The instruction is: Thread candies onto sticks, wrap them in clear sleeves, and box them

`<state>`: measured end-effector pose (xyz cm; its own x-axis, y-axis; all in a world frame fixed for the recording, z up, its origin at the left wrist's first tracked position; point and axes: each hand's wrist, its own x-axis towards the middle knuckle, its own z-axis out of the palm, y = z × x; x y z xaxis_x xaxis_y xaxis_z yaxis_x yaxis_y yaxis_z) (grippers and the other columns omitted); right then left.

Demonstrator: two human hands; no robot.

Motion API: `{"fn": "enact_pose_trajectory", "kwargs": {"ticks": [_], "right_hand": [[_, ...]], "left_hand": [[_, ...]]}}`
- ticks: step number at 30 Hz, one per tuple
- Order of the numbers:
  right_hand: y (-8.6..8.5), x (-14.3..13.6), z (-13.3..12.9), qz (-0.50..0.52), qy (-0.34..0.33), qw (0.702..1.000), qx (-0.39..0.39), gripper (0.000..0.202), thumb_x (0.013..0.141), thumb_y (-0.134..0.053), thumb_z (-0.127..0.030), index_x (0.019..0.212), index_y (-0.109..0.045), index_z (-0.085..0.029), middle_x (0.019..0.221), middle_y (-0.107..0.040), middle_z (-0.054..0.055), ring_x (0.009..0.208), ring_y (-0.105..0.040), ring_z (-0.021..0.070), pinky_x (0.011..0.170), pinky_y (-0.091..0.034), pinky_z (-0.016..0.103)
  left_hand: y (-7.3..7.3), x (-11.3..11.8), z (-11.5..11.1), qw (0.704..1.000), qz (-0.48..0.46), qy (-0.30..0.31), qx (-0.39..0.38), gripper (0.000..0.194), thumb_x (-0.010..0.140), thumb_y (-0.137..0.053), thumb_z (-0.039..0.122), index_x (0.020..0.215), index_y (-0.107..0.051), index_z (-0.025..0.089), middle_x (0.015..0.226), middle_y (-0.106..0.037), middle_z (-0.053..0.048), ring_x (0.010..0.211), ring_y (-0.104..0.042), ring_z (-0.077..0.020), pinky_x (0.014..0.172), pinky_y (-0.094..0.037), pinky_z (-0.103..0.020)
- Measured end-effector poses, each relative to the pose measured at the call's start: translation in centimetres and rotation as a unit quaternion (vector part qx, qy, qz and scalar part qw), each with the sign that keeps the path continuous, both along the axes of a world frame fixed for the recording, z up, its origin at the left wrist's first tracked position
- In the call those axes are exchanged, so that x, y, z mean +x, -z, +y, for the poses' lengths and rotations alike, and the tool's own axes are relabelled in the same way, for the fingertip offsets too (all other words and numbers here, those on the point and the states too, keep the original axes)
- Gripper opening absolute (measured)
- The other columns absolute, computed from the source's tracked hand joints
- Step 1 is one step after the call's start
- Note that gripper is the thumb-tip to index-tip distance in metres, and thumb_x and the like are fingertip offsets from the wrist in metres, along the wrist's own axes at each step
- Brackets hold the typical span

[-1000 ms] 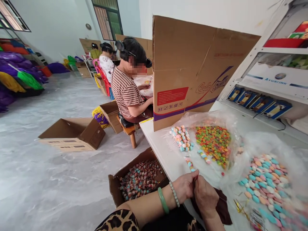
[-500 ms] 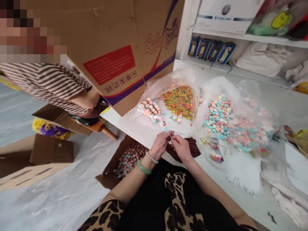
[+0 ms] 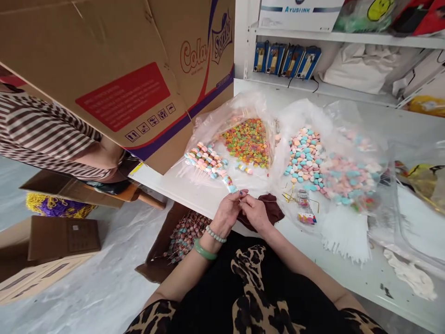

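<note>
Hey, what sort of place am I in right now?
Looks like a small sweets workshop: heaps of colourful rings and pastel candy-like pieces lie on the table, a box beside it holds sweets on sticks, and another person sits beyond a cardboard panel.

Grey marbled floor (image 3: 116,273), white shelving (image 3: 351,40) behind a white table (image 3: 403,125), wooden stool (image 3: 152,199) at left.
</note>
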<state>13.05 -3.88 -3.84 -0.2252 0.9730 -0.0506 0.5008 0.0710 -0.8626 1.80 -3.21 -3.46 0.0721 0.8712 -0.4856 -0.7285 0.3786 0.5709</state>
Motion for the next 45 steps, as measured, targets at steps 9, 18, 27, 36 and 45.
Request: {"fn": "enact_pose_trajectory", "kwargs": {"ticks": [9, 18, 27, 36, 45], "right_hand": [[0.4, 0.4, 1.9, 0.237, 0.025, 0.966, -0.099, 0.02, 0.079, -0.061, -0.039, 0.089, -0.064, -0.022, 0.087, -0.065, -0.001, 0.074, -0.055, 0.0137, 0.069, -0.043, 0.026], [0.2, -0.9, 2.6, 0.486, 0.043, 0.773, -0.405, 0.019, 0.07, -0.072, -0.027, 0.07, -0.055, -0.018, 0.054, -0.051, -0.005, 0.049, -0.042, 0.0092, 0.049, -0.032, 0.022], [-0.7, 0.1, 1.7, 0.267, 0.012, 0.926, -0.267, 0.023, 0.087, -0.057, -0.042, 0.082, -0.059, -0.019, 0.073, -0.062, 0.003, 0.065, -0.055, 0.0162, 0.062, -0.04, 0.029], [0.2, 1.2, 1.2, -0.29, -0.046, 0.887, 0.357, 0.021, 0.09, -0.044, -0.009, 0.081, -0.062, -0.014, 0.071, -0.061, 0.01, 0.071, -0.051, 0.0223, 0.07, -0.035, 0.037], [0.8, 0.8, 2.5, 0.322, -0.018, 0.884, -0.339, 0.021, 0.077, -0.061, -0.036, 0.066, -0.051, -0.02, 0.053, -0.049, -0.002, 0.051, -0.046, 0.0127, 0.053, -0.037, 0.025]], "left_hand": [[0.7, -0.5, -0.3, 0.996, 0.086, -0.018, 0.03, 0.03, 0.069, -0.079, 0.034, 0.093, -0.075, 0.016, 0.11, -0.068, -0.009, 0.096, -0.059, -0.0192, 0.077, -0.045, -0.029], [0.4, -1.0, -0.4, 0.993, 0.068, 0.074, 0.058, 0.04, 0.069, -0.079, 0.044, 0.098, -0.076, 0.017, 0.115, -0.069, -0.012, 0.102, -0.062, -0.0234, 0.083, -0.047, -0.031], [0.0, -0.2, 0.4, 0.998, 0.067, 0.007, 0.008, 0.026, 0.062, -0.081, 0.035, 0.071, -0.069, 0.014, 0.081, -0.069, -0.006, 0.074, -0.061, -0.0158, 0.068, -0.047, -0.027], [0.4, 3.0, 2.1, 0.987, -0.125, 0.016, -0.102, 0.02, 0.07, -0.071, 0.023, 0.06, -0.054, 0.019, 0.061, -0.058, -0.002, 0.073, -0.061, -0.0186, 0.085, -0.047, -0.034], [0.6, -0.3, 0.1, 0.99, -0.059, 0.113, -0.052, 0.035, 0.067, -0.081, 0.025, 0.099, -0.069, 0.018, 0.07, -0.064, 0.002, 0.054, -0.052, -0.0092, 0.062, -0.046, -0.026]]}}
